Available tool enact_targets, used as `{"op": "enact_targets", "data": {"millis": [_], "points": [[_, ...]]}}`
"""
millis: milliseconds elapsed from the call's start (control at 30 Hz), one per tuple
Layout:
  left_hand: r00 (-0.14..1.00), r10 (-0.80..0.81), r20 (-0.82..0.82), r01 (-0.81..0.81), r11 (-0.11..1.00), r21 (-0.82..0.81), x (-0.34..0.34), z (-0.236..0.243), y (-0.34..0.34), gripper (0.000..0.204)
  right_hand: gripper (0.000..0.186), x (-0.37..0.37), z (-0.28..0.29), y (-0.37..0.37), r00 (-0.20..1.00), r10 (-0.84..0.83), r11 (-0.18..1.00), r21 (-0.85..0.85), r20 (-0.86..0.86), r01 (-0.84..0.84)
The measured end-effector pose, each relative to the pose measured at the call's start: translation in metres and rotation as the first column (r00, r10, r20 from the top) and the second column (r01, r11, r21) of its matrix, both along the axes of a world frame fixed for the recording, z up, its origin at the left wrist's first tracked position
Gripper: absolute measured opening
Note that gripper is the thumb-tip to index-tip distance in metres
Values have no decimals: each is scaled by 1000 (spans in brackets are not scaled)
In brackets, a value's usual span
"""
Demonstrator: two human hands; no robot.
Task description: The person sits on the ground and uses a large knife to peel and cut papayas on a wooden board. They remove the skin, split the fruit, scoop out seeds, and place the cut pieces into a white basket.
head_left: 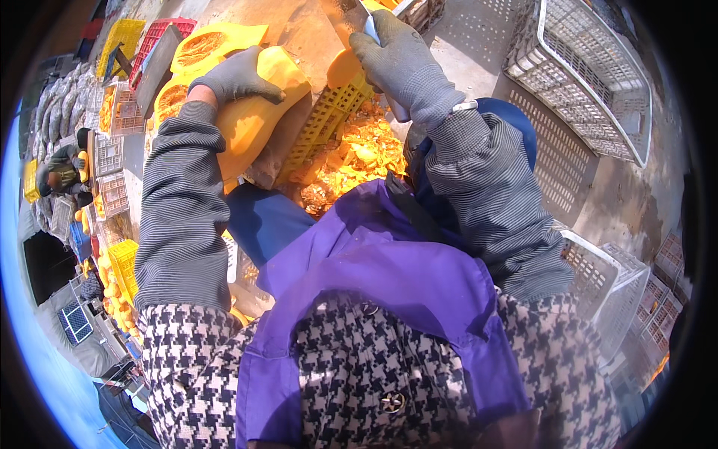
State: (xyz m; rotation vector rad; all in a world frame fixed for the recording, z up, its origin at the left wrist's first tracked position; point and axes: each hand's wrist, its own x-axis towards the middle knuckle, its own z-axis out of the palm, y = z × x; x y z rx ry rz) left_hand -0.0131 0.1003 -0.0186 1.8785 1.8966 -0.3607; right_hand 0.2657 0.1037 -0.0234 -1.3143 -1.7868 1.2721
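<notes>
My left hand (238,75), in a grey glove, grips the top of a large orange pumpkin piece (278,82), thumb toward the right. My right hand (400,63), gloved too, is closed around the handle of a knife (345,16); its broad metal blade points up and left, partly cut off by the frame. Just below the blade is a small orange pumpkin chunk (343,69). Cut pumpkin halves (206,46) with stringy, seedy hollows lie beyond and left of my left hand. Between my knees, a yellow crate (318,135) stands beside a heap of orange pulp and scraps (359,157).
White plastic crates (591,75) stand at the far right, with more (598,284) by my right elbow. A red crate (158,37) and a yellow crate (120,45) are at far left. Another person (66,165) sits at the left among crates and pumpkins.
</notes>
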Motion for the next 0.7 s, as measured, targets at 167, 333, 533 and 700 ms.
{"op": "enact_targets", "data": {"millis": [167,333,533,700], "points": [[995,24,102,-15,996,-85,0,7,7,93,37,-8,20,-3,846,-123,947,193,-519,256],[996,84,24,-82,994,-72,8,9,4,94,30,-4,7,13,930,-100,968,180,-354,173],[988,144,-63,-96,869,485,3,16,-58,87,19,8,-6,17,798,-177,958,-285,-576,7],[720,661,212,-551,358,754,-11,20,-147,69,19,-20,-21,-2,738,-53,959,-241,-673,-150]]}}
